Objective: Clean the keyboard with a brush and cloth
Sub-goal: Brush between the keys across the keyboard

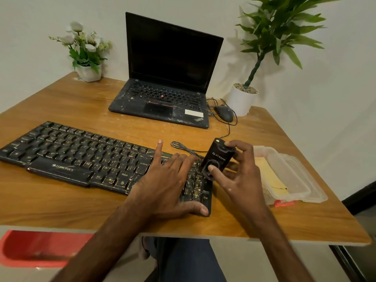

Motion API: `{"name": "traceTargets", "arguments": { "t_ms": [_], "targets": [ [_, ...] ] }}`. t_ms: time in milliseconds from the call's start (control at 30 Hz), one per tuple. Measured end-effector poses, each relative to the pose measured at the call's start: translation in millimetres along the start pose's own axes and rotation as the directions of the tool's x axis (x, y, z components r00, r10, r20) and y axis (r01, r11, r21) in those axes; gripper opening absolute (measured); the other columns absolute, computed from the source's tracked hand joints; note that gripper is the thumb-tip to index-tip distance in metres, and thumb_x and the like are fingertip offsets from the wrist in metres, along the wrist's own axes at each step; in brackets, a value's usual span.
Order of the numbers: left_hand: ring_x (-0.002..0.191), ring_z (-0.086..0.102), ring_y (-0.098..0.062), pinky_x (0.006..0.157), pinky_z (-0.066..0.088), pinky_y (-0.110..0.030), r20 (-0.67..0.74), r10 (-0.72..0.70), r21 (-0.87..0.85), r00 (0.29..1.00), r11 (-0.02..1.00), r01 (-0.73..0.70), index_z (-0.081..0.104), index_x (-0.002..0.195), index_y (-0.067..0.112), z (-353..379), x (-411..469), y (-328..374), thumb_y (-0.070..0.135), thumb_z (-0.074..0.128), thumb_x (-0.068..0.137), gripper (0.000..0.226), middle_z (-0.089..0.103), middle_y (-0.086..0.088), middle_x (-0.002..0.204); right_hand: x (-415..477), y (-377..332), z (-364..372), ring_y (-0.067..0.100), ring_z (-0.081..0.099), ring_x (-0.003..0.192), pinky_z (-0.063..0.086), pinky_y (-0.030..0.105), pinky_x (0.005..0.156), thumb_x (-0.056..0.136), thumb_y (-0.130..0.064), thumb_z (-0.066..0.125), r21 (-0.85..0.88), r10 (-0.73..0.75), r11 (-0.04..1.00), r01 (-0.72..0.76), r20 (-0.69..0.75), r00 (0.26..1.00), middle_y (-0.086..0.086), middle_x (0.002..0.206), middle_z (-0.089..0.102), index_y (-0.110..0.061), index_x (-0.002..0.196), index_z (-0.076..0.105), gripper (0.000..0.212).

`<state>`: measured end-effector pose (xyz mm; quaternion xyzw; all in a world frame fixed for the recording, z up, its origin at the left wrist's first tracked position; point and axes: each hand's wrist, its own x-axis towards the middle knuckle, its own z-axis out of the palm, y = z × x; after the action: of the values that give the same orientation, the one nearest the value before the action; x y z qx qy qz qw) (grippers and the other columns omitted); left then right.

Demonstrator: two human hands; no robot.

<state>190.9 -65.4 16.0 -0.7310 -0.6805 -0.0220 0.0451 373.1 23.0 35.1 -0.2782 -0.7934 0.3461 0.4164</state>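
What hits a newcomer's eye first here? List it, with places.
At centre, the left hand lies spread on the right end of the scuffed black keyboard, while the right hand holds a black handheld tool over that end. Behind them an open laptop with a dark screen stands at the table's far edge.

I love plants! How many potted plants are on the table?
2. The flowering plant stands at the table's far left corner; the tall leafy plant stands far right, behind the mouse. None seems hidden.
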Motion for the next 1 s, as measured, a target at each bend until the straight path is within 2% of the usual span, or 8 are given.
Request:
{"name": "traceTargets", "arguments": {
  "t_ms": [100, 233, 400, 533, 667, 767, 900, 1000],
  "targets": [
    [0.154, 0.013, -0.023, 0.114, -0.018, -0.067, -0.001, 0.001, -0.004, 1.0, 1.0, -0.001, -0.007, 0.158, 0.009, 0.4, -1.0, -0.8, 0.102, 0.014, 0.068, 0.13, 0.015, -0.011, 0.167, 9.3, 3.5, -5.9, 0.008, 0.067, 0.102, 0.058, 0.019, 0.073, 0.086, -0.013, 0.077, -0.117, -0.047, 0.992, 0.039, -0.06, 0.997, -0.016, 0.12, 0.058, -0.049, 0.119, 0.038, 0.063],
    [0.154, 0.014, -0.024, 0.114, -0.018, -0.067, 0.002, 0.008, -0.011, 1.0, 1.0, -0.008, -0.006, 0.158, 0.009, -1.1, -0.8, -0.3, 0.102, 0.016, 0.069, 0.13, 0.016, -0.011, 0.167, -2.5, 4.5, -7.0, 0.011, 0.069, 0.1, 0.06, 0.024, 0.071, 0.084, -0.008, 0.078, 0.015, -0.023, 1.0, 0.023, -0.015, 1.0, -0.014, 0.122, 0.059, -0.051, 0.114, 0.042, 0.064],
    [0.153, 0.016, -0.023, 0.115, -0.017, -0.066, -0.009, 0.01, -0.023, 1.0, 1.0, -0.01, -0.005, 0.158, 0.009, -1.4, -0.7, -1.1, 0.102, 0.018, 0.07, 0.13, 0.018, -0.01, 0.166, 8.9, 3.0, -9.5, -0.002, 0.063, 0.101, 0.057, 0.017, 0.078, 0.086, -0.016, 0.076, -0.225, -0.091, 0.97, 0.09, 0.004, 0.996, -0.023, 0.118, 0.053, -0.05, 0.12, 0.036, 0.062],
    [0.154, 0.012, -0.022, 0.114, -0.016, -0.066, 0.019, 0.003, -0.009, 1.0, 1.0, -0.003, -0.006, 0.158, 0.009, -5.4, -2.4, 0.8, 0.101, 0.018, 0.071, 0.129, 0.014, -0.009, 0.167, -4.4, 1.9, -8.2, 0.005, 0.066, 0.105, 0.059, 0.025, 0.079, 0.082, -0.013, 0.079, -0.055, -0.075, 0.995, 0.077, 0.045, 0.996, -0.025, 0.117, 0.057, -0.057, 0.112, 0.04, 0.066],
    [0.154, 0.014, -0.022, 0.115, -0.014, -0.067, 0.006, 0.004, -0.013, 1.0, 1.0, -0.004, -0.004, 0.158, 0.008, -5.1, -1.5, 1.3, 0.101, 0.019, 0.071, 0.129, 0.016, -0.009, 0.167, -5.4, -1.3, -14.3, 0.0, 0.063, 0.106, 0.059, 0.024, 0.082, 0.083, -0.014, 0.078, -0.225, -0.136, 0.964, 0.141, 0.036, 0.99, -0.028, 0.119, 0.052, -0.052, 0.116, 0.036, 0.066],
    [0.154, 0.016, -0.022, 0.115, -0.013, -0.067, -0.005, 0.012, -0.01, 1.0, 1.0, -0.012, -0.003, 0.157, 0.008, -4.8, -3.1, 1.5, 0.101, 0.019, 0.071, 0.129, 0.017, -0.008, 0.166, -18.7, -3.9, -18.7, 0.016, 0.067, 0.108, 0.061, 0.035, 0.08, 0.079, -0.009, 0.081, -0.037, -0.063, 0.997, 0.064, 0.038, 0.997, -0.017, 0.117, 0.06, -0.049, 0.114, 0.043, 0.065],
    [0.153, 0.02, -0.023, 0.115, -0.013, -0.067, -0.027, 0.014, -0.014, 1.0, 1.0, -0.015, 0.001, 0.157, 0.007, -3.3, -1.9, 0.7, 0.101, 0.018, 0.071, 0.129, 0.023, -0.01, 0.164, -32.4, -11.8, -14.6, 0.006, 0.065, 0.108, 0.059, 0.024, 0.079, 0.079, -0.014, 0.083, -0.093, -0.183, 0.976, 0.195, 0.127, 0.975, -0.023, 0.118, 0.059, -0.061, 0.119, 0.039, 0.076],
    [0.153, 0.02, -0.023, 0.115, -0.013, -0.067, -0.017, 0.016, -0.006, 1.0, 1.0, -0.016, -0.001, 0.157, 0.006, -2.6, -2.1, 0.7, 0.102, 0.017, 0.07, 0.13, 0.022, -0.01, 0.164, -9.4, -7.5, -11.9, -0.006, 0.062, 0.107, 0.058, 0.018, 0.081, 0.083, -0.017, 0.078, -0.171, -0.104, 0.978, 0.121, 0.102, 0.989, -0.028, 0.12, 0.052, -0.063, 0.118, 0.035, 0.072]
  ]
}}
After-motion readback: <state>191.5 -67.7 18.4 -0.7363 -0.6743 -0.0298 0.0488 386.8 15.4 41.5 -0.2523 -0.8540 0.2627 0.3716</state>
